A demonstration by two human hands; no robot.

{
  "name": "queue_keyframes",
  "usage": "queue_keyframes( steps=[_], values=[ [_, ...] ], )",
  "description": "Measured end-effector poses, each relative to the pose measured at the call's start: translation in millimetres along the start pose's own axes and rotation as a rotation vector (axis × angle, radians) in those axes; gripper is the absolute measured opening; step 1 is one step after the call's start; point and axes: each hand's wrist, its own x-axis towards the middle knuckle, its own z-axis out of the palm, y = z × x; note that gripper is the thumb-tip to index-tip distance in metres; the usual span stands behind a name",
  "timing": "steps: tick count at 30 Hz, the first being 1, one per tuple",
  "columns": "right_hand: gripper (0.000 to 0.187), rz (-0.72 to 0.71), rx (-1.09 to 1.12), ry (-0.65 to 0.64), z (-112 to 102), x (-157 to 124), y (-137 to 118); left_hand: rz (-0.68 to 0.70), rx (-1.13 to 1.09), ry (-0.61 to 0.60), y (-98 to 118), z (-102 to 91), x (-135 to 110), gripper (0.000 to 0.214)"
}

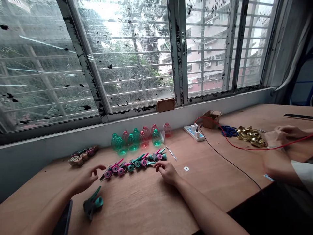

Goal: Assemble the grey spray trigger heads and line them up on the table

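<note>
A long row of pink and teal plastic trigger spray heads lies on the wooden table. My left hand hovers at the row's left end, fingers apart, touching nothing I can make out. My right hand rests on the table with its fingertips by the row's right end, holding nothing. One teal trigger spray head lies apart, below my left hand. Behind the row stand several green and red clear plastic bottles without heads. A co-worker's hands are at the right, beside a heap of gold metal caps.
A barred window with a sill runs along the table's far side. Small beige and pink parts lie at the left. A power strip, red and black cables, tweezers, a cardboard box and blue parts lie farther right.
</note>
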Motion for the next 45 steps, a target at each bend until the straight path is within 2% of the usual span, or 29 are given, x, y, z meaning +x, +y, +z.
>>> queue_keyframes(
  steps=[3,5,7,10,12,16,18,22,25,28,32,37,39,42,45],
  values=[
    [0.036,0.005,-0.006,-0.013,1,-1,0,0.016,0.025,-0.436,7,-8.0,-17,0.047],
    [0.037,0.011,-0.012,-0.02,1,-1,0,-0.02,0.069,-0.595,12,-4.9,-27,0.053],
    [0.037,0.015,-0.02,-0.025,1,-2,0,-0.033,0.152,-0.649,18,2.9,-34,0.053],
    [0.036,0.018,-0.026,-0.032,1,-1,0,0.007,0.295,-0.604,38,17.4,-41,0.042],
    [0.034,0.016,-0.027,-0.033,2,-1,1,0.056,0.306,-0.591,58,27.5,-45,0.038],
    [0.034,0.008,-0.027,-0.033,2,-1,4,0.221,0.11,-0.643,112,50.4,-51,0.037],
    [0.034,0.007,-0.022,-0.03,2,-1,4,0.35,0.02,-0.635,138,62.1,-50,0.033],
    [0.033,0.023,-0.01,-0.001,-1,-1,4,0.489,-0.178,-0.582,170,83.2,-40,0.03],
    [0.031,0.029,-0.007,0.015,-3,0,4,0.438,-0.388,-0.516,171,103.6,-32,0.032],
    [0.031,0.033,-0.004,0.01,-3,1,6,0.346,-0.603,-0.479,160,129.3,-31,0.034],
    [0.028,0.045,-0.006,-0.011,0,-1,10,0.303,-0.749,-0.468,150,152.1,-35,0.037],
    [0.024,0.054,-0.119,-0.01,-4,0,7,0.306,-0.723,-0.422,151,152.6,-39,0.049],
    [0.021,0.06,-0.235,-0.007,-12,4,4,0.313,-0.66,-0.397,152,151.2,-40,0.042],
    [0.017,0.158,-0.449,-0.078,-34,11,2,0.331,-0.595,-0.365,151,150.5,-43,0.03],
    [0.013,0.327,-0.649,-0.186,-64,14,5,0.329,-0.6,-0.343,150,151.1,-45,0.032]
  ],
)
